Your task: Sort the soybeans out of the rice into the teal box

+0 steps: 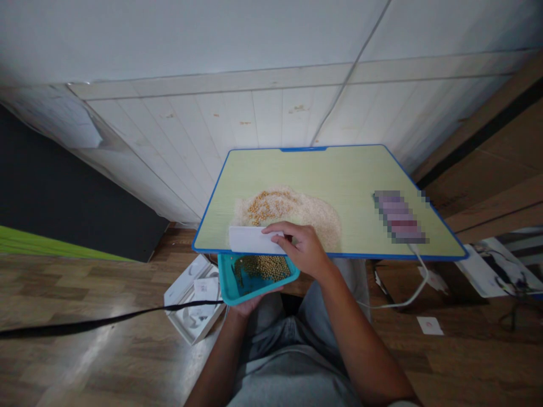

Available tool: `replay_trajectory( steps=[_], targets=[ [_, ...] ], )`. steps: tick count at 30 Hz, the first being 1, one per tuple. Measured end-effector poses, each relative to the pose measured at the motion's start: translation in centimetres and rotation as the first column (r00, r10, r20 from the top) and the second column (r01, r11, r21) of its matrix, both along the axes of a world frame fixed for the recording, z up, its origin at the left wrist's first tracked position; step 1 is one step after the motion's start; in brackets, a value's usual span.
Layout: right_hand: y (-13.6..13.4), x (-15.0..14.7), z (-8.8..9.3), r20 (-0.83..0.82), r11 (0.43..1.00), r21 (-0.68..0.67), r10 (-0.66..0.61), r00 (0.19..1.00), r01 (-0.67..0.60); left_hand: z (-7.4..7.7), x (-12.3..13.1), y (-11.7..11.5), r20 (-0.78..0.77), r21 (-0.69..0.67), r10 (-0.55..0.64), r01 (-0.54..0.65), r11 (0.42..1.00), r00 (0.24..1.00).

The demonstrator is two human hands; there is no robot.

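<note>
My right hand (296,244) pinches the right end of a flat white card (250,239), which lies along the near edge of the green table (339,169). Just below that edge, my left hand (250,304) supports a teal tray (254,297) from underneath; its fingers are mostly hidden by the tray. Round yellowish beans (271,268) lie inside the tray, mostly toward its far and right sides. Beyond the card, a spread of pale grains (320,217) covers part of the tabletop, with orange-yellow beans (263,208) mixed into its left part.
A blurred-out device (399,217) with a white cable (419,285) lies at the table's right. An open white box (190,305) is on the floor at left, near a black strap (114,319). Cardboard boxes (500,152) stand at right.
</note>
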State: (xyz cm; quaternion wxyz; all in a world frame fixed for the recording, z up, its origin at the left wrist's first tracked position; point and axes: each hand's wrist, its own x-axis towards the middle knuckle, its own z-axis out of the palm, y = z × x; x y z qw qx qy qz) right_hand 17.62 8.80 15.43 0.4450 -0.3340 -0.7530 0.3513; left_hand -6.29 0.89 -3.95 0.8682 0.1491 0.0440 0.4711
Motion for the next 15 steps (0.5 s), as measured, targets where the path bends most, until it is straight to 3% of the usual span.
replay_trajectory(
  steps=[5,8,10,12,15],
  targets=[
    [-0.3,0.4,0.1,-0.003,0.999,-0.011,-0.046,0.999,0.046,0.6,0.6,-0.2,-0.003,0.027,0.024,-0.024,0.999,1.0],
    [-0.8,0.7,0.0,-0.083,0.981,0.003,-0.192,0.978,0.193,1.2,1.1,-0.3,-0.004,-0.01,0.072,-0.072,0.997,0.997],
    [-1.4,0.9,-0.2,-0.159,0.93,-0.012,-0.364,0.918,0.367,1.3,1.2,-0.4,0.017,-0.006,0.065,-0.065,0.998,0.998],
    [-2.0,1.2,-0.6,-0.223,0.837,-0.061,-0.542,0.81,0.543,0.9,1.0,-0.4,0.039,0.001,0.052,-0.052,0.999,0.998],
    [-3.1,1.5,-1.1,-0.264,0.734,-0.135,-0.674,0.69,0.665,0.3,0.6,-0.4,0.039,0.01,0.031,-0.031,0.999,0.999]
  ],
)
